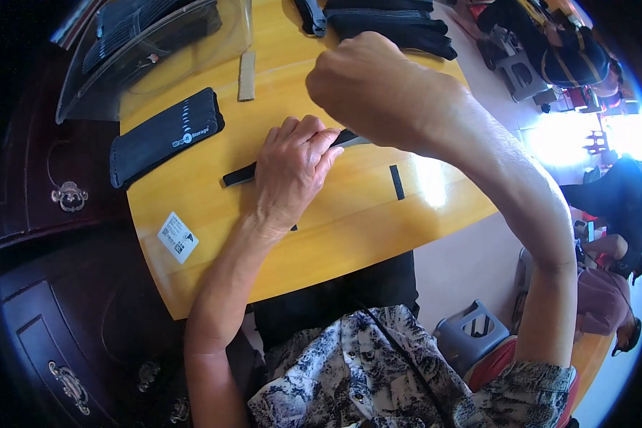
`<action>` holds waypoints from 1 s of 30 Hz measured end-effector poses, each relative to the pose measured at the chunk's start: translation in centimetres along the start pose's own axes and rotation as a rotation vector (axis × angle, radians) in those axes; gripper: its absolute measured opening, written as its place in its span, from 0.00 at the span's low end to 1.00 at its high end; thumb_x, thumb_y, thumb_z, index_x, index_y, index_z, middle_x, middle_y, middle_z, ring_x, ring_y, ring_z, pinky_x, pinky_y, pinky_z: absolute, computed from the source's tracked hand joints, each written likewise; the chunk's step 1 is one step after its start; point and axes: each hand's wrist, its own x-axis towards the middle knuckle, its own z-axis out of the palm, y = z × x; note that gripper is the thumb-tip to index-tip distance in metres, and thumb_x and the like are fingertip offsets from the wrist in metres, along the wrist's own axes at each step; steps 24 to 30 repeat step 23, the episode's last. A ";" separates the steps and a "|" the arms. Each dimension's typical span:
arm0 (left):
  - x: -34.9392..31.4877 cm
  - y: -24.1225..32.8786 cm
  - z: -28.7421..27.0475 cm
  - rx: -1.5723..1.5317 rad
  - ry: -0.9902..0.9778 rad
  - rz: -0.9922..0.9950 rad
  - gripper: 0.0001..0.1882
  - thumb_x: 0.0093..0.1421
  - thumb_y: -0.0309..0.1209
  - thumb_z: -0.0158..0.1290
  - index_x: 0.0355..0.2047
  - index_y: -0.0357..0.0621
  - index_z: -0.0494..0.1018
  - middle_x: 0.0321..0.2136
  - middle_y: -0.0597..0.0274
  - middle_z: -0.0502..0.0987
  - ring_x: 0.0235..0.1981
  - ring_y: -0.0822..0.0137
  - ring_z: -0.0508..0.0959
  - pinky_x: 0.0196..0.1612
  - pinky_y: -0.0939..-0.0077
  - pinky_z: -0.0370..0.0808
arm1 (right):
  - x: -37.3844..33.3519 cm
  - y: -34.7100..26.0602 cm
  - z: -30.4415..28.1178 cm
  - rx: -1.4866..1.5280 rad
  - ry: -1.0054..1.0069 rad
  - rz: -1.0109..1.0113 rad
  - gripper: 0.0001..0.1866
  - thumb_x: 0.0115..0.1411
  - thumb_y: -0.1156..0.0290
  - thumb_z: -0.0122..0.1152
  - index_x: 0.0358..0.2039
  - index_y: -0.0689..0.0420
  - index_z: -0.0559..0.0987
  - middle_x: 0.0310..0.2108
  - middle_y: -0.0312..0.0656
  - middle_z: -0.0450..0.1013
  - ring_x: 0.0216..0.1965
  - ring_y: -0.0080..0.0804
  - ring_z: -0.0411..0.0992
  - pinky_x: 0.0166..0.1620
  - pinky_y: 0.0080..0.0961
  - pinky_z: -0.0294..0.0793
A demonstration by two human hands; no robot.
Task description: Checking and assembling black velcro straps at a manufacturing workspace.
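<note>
My left hand [292,167] is closed over a narrow black strap [240,175] on the yellow tabletop, thumb and fingers pressed onto it. One end of the strap sticks out to the left of that hand, and more of it shows on the right, running under my right wrist. Farther up, my right hand [360,78] is curled into a fist above the table; its fingertips, and anything in them, are hidden. A short black strip [396,182] lies to the right. To the left is a neat stack of flat black pieces [167,135] with white print.
A white label card [178,237] lies near the table's left edge. Beyond are a tan strip [247,76], a clear plastic bin [157,64] with dark items, and black bundles [392,25]. Dark drawers stand left; a grey stool [472,328] and other people are right.
</note>
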 end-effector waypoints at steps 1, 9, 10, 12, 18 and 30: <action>0.1 0.1 -0.1 -0.001 -0.001 0.002 0.13 0.52 0.32 0.62 0.38 0.45 0.76 0.32 0.69 0.71 0.36 0.66 0.72 0.39 0.69 0.70 | 0.0 -0.2 0.0 0.001 0.000 0.003 0.03 0.43 0.79 0.64 0.17 0.61 0.78 0.19 0.47 0.74 0.28 0.41 0.77 0.27 0.27 0.72; 0.0 0.2 -0.5 -0.143 0.008 -0.078 0.11 0.50 0.28 0.62 0.35 0.45 0.77 0.30 0.67 0.72 0.35 0.64 0.72 0.39 0.68 0.69 | -5.2 1.3 4.5 0.228 0.147 0.177 0.06 0.54 0.67 0.61 0.29 0.54 0.77 0.21 0.41 0.74 0.28 0.41 0.75 0.32 0.34 0.71; 0.0 0.3 -0.8 -0.113 -0.008 -0.089 0.11 0.50 0.28 0.62 0.35 0.44 0.78 0.30 0.66 0.73 0.35 0.63 0.73 0.38 0.68 0.68 | -5.8 1.7 5.3 0.373 0.100 0.287 0.07 0.56 0.64 0.61 0.30 0.53 0.77 0.22 0.41 0.74 0.28 0.40 0.75 0.32 0.34 0.70; 0.2 0.5 -0.8 -0.111 0.002 -0.100 0.11 0.50 0.28 0.62 0.35 0.44 0.78 0.30 0.66 0.73 0.35 0.63 0.73 0.38 0.68 0.68 | -7.1 2.0 7.1 0.513 0.047 0.403 0.08 0.58 0.61 0.60 0.32 0.52 0.78 0.22 0.40 0.74 0.27 0.40 0.74 0.32 0.34 0.70; 0.7 0.6 -1.0 -0.107 -0.025 -0.118 0.11 0.51 0.29 0.61 0.36 0.44 0.78 0.31 0.65 0.73 0.36 0.62 0.73 0.40 0.67 0.69 | -8.5 2.1 11.8 1.045 0.227 0.541 0.14 0.60 0.55 0.59 0.37 0.51 0.81 0.25 0.40 0.76 0.29 0.28 0.75 0.34 0.27 0.70; 0.7 0.4 -1.2 -0.084 -0.057 -0.100 0.13 0.54 0.29 0.59 0.40 0.44 0.78 0.33 0.63 0.74 0.38 0.60 0.73 0.43 0.66 0.70 | -8.3 2.1 6.9 0.654 0.082 0.464 0.12 0.61 0.58 0.59 0.39 0.51 0.81 0.28 0.40 0.79 0.32 0.27 0.77 0.36 0.29 0.72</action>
